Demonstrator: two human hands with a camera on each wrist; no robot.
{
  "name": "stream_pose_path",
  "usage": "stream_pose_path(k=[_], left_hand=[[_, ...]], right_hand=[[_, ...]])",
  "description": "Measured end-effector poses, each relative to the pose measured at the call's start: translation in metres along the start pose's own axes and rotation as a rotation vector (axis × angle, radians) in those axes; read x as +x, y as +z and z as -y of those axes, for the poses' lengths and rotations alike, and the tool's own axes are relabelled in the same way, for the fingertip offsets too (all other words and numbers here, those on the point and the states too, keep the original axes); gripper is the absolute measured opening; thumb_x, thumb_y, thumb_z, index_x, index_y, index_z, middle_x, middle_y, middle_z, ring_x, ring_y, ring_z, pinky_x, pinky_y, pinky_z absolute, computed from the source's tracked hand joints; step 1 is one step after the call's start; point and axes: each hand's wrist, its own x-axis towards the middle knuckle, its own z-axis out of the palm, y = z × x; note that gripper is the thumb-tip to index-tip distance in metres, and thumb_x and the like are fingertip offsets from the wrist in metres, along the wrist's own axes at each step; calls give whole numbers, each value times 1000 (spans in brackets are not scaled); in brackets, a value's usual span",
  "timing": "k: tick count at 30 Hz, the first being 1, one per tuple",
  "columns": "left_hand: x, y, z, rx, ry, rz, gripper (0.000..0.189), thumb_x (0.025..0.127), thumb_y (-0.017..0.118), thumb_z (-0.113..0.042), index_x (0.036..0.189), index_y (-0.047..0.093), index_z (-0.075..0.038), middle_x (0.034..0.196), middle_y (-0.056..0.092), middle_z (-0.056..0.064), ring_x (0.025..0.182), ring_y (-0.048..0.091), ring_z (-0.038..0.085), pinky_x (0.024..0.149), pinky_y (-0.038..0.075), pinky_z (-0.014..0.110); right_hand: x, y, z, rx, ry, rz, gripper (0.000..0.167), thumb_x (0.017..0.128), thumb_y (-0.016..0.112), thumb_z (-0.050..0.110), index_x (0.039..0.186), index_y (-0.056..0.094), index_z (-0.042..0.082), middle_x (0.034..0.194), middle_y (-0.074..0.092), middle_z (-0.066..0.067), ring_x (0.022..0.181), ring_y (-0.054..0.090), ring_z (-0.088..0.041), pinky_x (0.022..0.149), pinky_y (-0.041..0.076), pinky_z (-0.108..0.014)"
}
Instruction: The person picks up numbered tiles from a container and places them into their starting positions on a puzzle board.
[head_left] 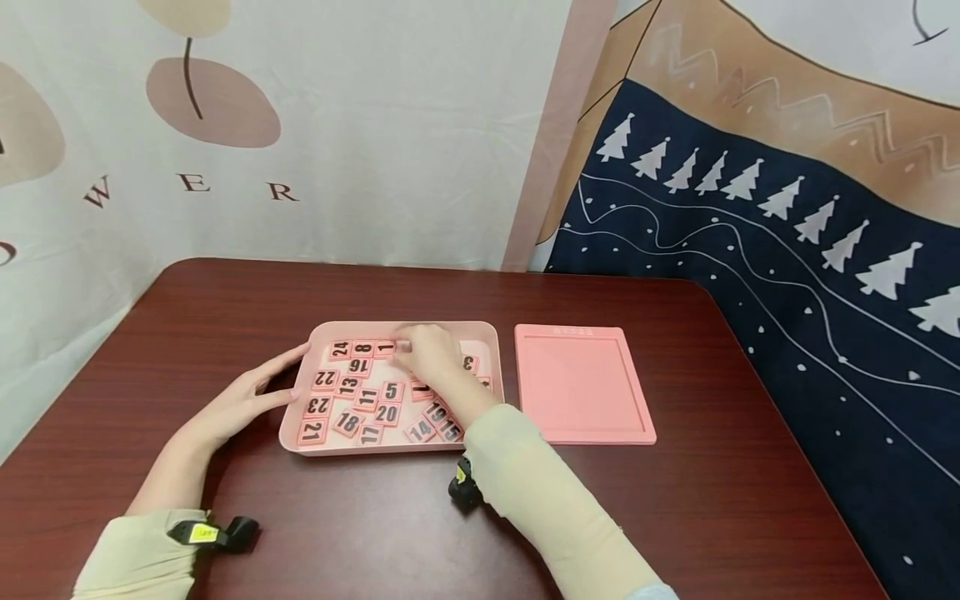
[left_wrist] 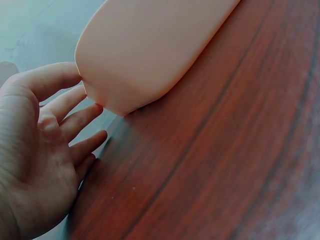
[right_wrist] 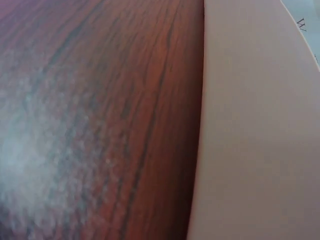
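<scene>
Tray [head_left: 352,330]: pale pink, rounded corners, flat on the dark wood-grain surface [head_left: 360,525]. It holds loose numbered tiles, scattered at various angles.

Left hand [head_left: 234,408]: at the tray's 9 o'clock edge. Grip apart, fingers extended and spread, fingertips touching the outer wall; the left wrist view confirms this contact.

Right hand [head_left: 431,358]: reaching in over the tray, towards its 1 o'clock part. Fingers bent, tips just beside the tile marked 1 [head_left: 385,348]. Whether this grip is clamped on a tile or merely together, I cannot tell (the back of the hand blocks the view).

Tiles: 24 [head_left: 341,349], 8 [head_left: 363,348] and 1 form a row from 11 to 12 o'clock. Tile 21 [head_left: 312,431] lies at 8 o'clock, tile 14 [head_left: 420,430] at 5 o'clock. Tile 16 [head_left: 359,367] is upside down.

Panel [head_left: 577,383]: pink, with a raised border, flat at the tray's 3 o'clock, near it but apart.

Wrists: each sleeve bears a small black camera [head_left: 217,533].
</scene>
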Motion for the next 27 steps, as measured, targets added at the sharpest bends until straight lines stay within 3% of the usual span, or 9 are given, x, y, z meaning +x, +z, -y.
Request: stream_pose_path(k=[9, 15, 20, 27], left_hand=[[-1, 0, -1, -13, 3, -2, 64, 93, 60, -5, 150, 31, -7, 153, 30, 10, 133, 21, -6, 95, 20, 7], [-1, -1, -2, -1, -2, -6, 64, 93, 60, -6, 150, 31, -8, 153, 31, 7, 132, 21, -6, 95, 19, 6], [-1, 0, -2, -3, -6, -5, 64, 94, 59, -7, 151, 31, -9, 153, 30, 9, 132, 21, -6, 95, 20, 6], [-1, 0, -2, 6, -20, -7, 64, 94, 60, -9, 151, 31, -11, 153, 30, 10, 132, 21, -7, 94, 20, 6]], right_hand=[[0, 2, 3, 20, 20, 15, 35, 85, 69, 48, 118, 67, 36, 118, 64, 17, 111, 56, -9, 78, 45, -28], [0, 3, 3, 25, 14, 9, 29, 84, 70, 45, 111, 68, 33, 103, 67, 16, 93, 61, -8, 66, 43, -25], [0, 3, 3, 34, 30, 23, 27, 81, 73, 44, 101, 66, 29, 90, 64, 16, 76, 56, -7, 60, 39, -24], [-6, -3, 4, 100, 50, 26, 27, 77, 74, 42, 97, 65, 26, 81, 62, 17, 74, 55, -4, 60, 39, -23]])
